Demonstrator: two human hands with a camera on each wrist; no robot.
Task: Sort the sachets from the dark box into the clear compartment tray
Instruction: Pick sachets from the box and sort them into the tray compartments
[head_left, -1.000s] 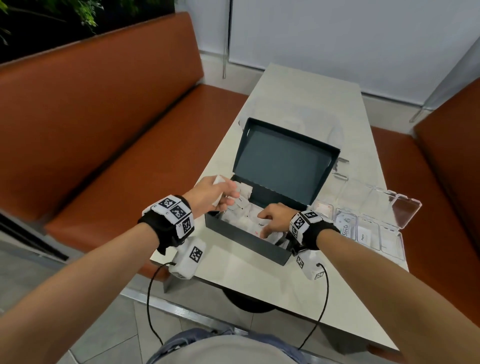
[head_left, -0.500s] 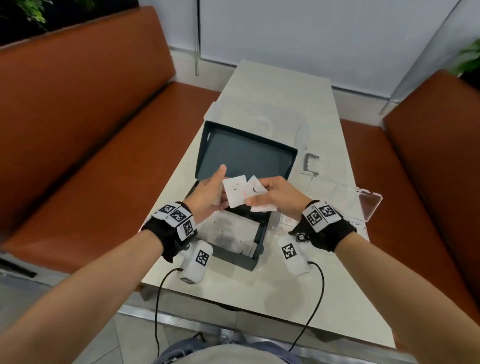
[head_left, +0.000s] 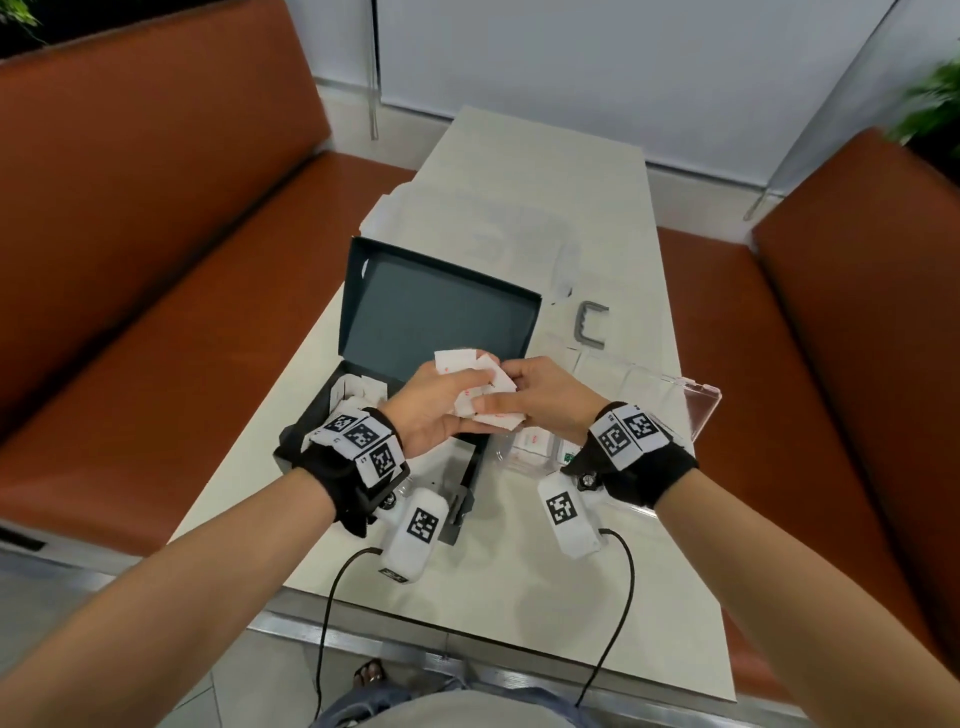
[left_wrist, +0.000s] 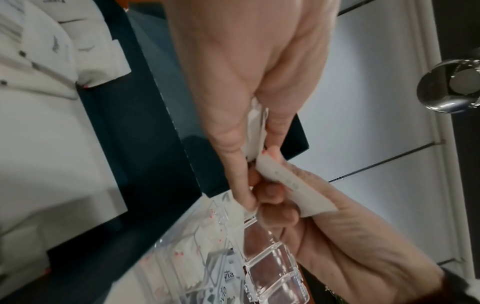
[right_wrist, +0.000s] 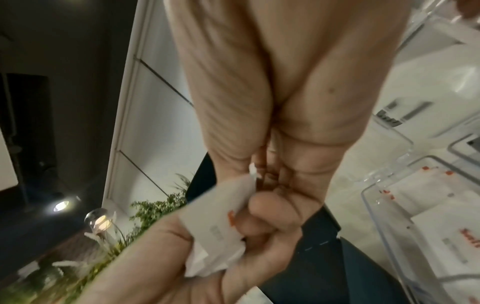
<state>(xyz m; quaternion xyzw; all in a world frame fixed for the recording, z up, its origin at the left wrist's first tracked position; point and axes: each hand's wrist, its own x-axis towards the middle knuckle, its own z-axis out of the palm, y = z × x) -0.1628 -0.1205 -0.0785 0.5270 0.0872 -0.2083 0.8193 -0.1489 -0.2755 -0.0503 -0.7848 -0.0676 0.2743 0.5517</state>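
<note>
With both the left hand (head_left: 434, 405) and right hand (head_left: 540, 397) pinching a fanned bunch of white sachets (head_left: 480, 389) above the dark box (head_left: 395, 364), the person should probably peel off one kind cleanly before reaching to the clear compartment tray (head_left: 644, 395).

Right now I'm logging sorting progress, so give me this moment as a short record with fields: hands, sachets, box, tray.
left hand: left hand grips a bunch of white sachets above the box
right hand: right hand pinches the same bunch from the other side
box: dark box open on the table, lid up, more sachets inside
tray: clear compartment tray right of the box, lid open, some near compartments already hold sachets
</note>
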